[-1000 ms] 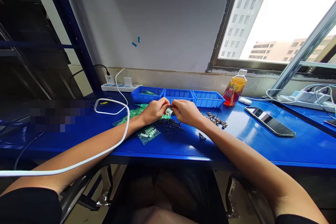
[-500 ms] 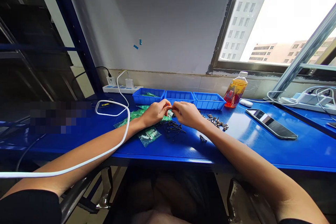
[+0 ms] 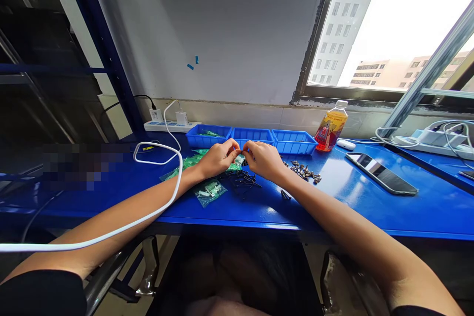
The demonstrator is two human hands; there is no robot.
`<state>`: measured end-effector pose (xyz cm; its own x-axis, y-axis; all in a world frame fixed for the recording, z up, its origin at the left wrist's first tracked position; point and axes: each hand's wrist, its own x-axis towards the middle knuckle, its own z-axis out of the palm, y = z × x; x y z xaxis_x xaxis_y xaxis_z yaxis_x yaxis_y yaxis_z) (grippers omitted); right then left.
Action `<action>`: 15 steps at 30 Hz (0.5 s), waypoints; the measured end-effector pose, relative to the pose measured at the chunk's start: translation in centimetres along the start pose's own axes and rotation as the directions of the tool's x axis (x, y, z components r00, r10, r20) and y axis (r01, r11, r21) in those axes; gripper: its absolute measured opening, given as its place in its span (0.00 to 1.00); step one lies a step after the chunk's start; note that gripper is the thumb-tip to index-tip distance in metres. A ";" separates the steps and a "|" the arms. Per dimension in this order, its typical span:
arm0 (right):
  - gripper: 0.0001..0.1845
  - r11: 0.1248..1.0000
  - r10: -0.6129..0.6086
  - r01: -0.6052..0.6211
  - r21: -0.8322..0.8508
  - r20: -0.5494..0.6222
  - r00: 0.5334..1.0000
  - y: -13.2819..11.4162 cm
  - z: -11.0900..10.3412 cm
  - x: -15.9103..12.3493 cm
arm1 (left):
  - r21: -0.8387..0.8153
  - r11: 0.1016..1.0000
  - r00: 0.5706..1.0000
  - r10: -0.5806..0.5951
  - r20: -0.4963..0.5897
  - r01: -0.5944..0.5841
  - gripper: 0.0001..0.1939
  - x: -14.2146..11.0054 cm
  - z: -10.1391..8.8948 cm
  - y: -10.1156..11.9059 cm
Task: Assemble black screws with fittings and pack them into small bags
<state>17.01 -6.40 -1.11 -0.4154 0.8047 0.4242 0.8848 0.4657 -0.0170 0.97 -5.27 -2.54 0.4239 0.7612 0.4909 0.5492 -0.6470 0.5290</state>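
Mid-frame, the left hand [image 3: 221, 158] and right hand [image 3: 261, 159] pinch together at the fingertips (whatever they grip is too small to tell). Long black screws [image 3: 245, 179] lie just below.

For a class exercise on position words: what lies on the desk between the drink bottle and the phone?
A small white rounded object, beside the bottle's base and just beyond the phone's far end, as the head view shows.
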 end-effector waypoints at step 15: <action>0.18 0.998 -0.048 0.050 -0.030 0.047 0.998 0.1 0.0 0.0 | 0.024 1.000 1.000 0.007 0.012 -0.007 0.13 0.0 0.0 0.0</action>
<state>17.10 -6.39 -1.12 -0.4674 0.7977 0.3811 0.8689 0.4940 0.0315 0.97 -5.23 -2.49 0.4366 0.7571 0.4861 0.5634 -0.6513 0.5083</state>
